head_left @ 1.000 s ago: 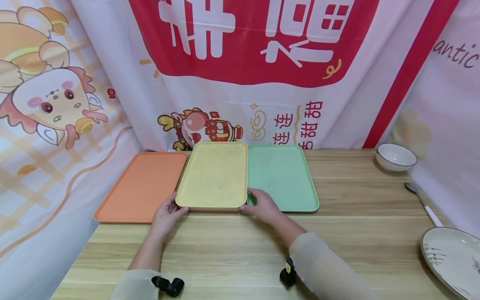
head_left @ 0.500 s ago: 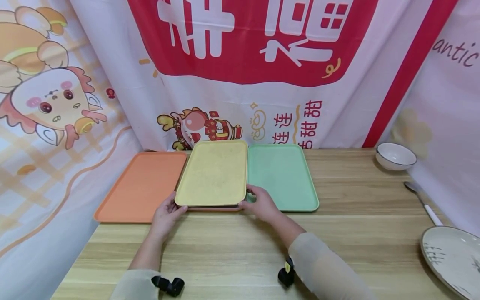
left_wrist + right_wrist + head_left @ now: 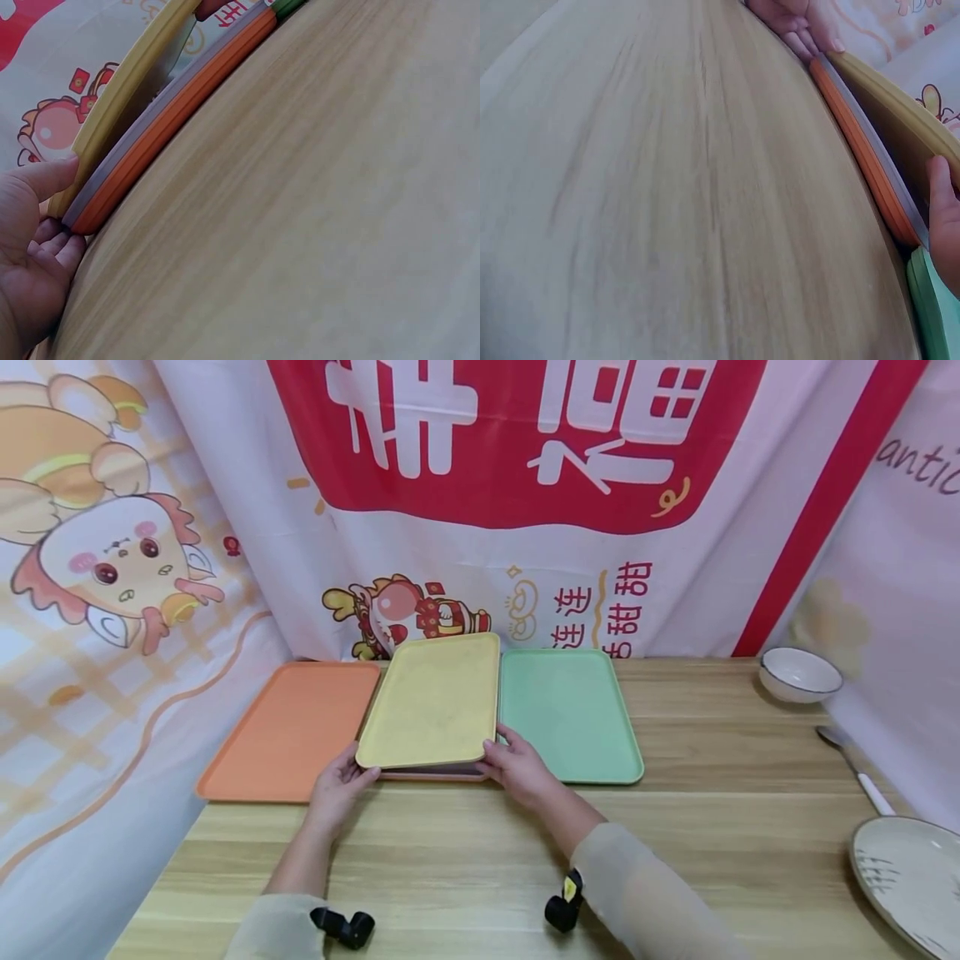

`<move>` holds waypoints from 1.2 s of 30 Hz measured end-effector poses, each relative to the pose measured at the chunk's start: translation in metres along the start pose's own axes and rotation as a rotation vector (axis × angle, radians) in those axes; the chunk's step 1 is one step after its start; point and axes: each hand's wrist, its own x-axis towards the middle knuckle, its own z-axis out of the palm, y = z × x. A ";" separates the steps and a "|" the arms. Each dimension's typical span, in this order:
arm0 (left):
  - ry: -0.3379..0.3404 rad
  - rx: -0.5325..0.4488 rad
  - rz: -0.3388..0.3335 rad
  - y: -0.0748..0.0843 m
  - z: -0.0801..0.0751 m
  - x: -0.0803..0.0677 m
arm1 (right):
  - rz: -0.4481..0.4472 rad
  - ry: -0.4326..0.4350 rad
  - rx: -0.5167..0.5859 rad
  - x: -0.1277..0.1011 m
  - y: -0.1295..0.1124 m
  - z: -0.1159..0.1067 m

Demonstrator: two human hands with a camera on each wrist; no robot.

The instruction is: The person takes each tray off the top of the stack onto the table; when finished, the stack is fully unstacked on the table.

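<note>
L hand [image 3: 339, 779] & R hand [image 3: 516, 766] grip yellow tray's [image 3: 435, 702] near corners, near edge raised off grey tray [image 3: 124, 161] beneath. Lift level, evenly both sides, so stack under yellow tray isn't dragged.

We saw a wooden table [image 3: 720, 793] w/ an orange tray [image 3: 288, 731] at mid-left & a green tray [image 3: 566, 714] at center. Far right: white bowl [image 3: 799, 674], spoon [image 3: 855, 768] below it, patterned plate [image 3: 903, 877] at lower right. Cartoon banner [image 3: 480, 510] filled the top.
</note>
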 end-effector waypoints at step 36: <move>0.027 0.164 0.018 -0.003 0.001 0.001 | -0.180 -0.080 0.107 -0.060 -0.078 -0.088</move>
